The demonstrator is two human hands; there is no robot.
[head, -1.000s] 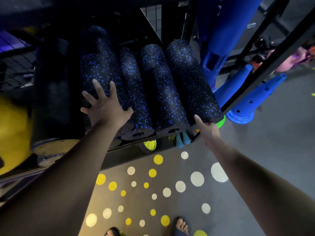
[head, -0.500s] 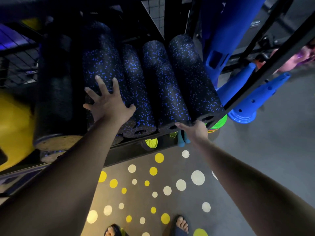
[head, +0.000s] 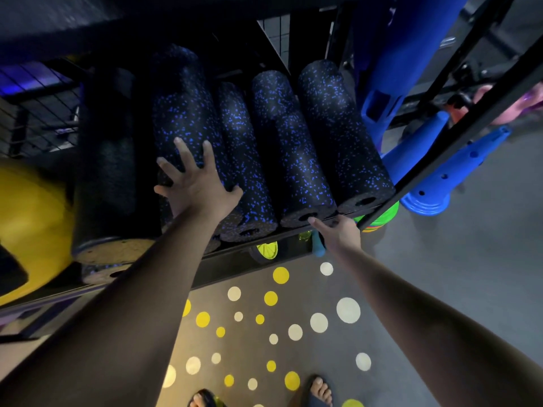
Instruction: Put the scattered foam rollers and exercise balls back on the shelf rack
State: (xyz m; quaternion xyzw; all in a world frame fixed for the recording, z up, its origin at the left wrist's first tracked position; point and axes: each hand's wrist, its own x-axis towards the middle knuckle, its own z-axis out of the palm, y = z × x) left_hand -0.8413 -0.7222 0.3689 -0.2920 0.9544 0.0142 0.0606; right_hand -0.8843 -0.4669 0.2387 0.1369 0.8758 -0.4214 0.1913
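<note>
Several black foam rollers with blue speckles lie side by side on the dark shelf rack (head: 252, 261). My left hand (head: 195, 183) rests flat with spread fingers on top of the leftmost speckled roller (head: 182, 113). My right hand (head: 338, 230) reaches the near ends of the two right rollers, its forefinger touching the end of the third roller (head: 291, 148) below the fourth roller (head: 343, 133). A narrower roller (head: 244, 160) lies between the first and third. A plain black roller (head: 105, 171) sits further left. A yellow exercise ball (head: 32, 218) shows at the far left.
Blue cones (head: 452, 174) and a tall blue piece (head: 402, 54) stand to the right of the rack's slanted black post (head: 458, 136). Green and yellow items show under the shelf. The grey floor has yellow and white dots (head: 279, 318). My sandalled feet are at the bottom edge.
My right hand slid left along the roller ends, from the rightmost roller toward the third one. My left hand stayed on the left roller.
</note>
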